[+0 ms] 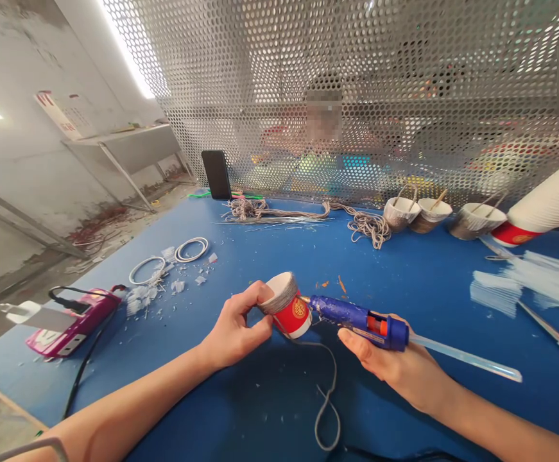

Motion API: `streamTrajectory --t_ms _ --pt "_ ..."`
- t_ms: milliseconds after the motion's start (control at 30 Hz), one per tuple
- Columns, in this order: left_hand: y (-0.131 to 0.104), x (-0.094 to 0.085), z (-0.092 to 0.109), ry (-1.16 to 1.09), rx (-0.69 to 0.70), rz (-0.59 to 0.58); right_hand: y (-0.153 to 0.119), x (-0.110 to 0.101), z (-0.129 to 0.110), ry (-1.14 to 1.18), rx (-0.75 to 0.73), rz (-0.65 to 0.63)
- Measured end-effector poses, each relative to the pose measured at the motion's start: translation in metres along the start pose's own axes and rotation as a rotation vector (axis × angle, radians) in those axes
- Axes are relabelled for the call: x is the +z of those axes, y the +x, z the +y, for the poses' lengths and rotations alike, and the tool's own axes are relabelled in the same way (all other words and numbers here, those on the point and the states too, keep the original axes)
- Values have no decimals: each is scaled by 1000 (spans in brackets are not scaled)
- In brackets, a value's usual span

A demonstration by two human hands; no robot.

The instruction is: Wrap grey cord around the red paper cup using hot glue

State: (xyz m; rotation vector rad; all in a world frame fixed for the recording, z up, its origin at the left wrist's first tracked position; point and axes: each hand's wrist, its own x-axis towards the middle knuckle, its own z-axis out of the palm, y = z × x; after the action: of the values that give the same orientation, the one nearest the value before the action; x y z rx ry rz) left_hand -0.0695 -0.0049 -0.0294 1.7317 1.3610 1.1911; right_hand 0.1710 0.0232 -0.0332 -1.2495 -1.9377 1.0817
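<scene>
My left hand [240, 324] grips a red paper cup [292, 318], tilted, its upper part wrapped in grey cord. The thumb and fingers press on the cup's left side. From the cup a loose grey cord [333, 375] trails down onto the table and ends in a loop. In my right hand [399, 366] is a blue hot glue gun [346, 313], its nozzle touching or almost touching the cup just below the wrapped cord. A clear glue stick [472, 359] sticks out of the gun's back end.
Cord-wrapped cups [428, 217] and a stack of paper cups [549, 199] stand at the back right. Glue sticks [543, 282] and scissors [556, 340] lie right. Cord bundles [279, 212], a phone [216, 174] and a perforated screen [269, 96] line the back. A pink power strip [74, 321] sits left.
</scene>
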Motion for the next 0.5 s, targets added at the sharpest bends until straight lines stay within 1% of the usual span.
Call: streamTrajectory --t_ms 300,433,500 --pt "0 0 -2 1 31 -2 4 -5 3 102 15 -120" --pt "0 0 -3 -5 46 -6 7 -6 -6 134 -39 -171" --pt "0 0 -2 2 48 -5 7 -6 -11 131 -59 -157"
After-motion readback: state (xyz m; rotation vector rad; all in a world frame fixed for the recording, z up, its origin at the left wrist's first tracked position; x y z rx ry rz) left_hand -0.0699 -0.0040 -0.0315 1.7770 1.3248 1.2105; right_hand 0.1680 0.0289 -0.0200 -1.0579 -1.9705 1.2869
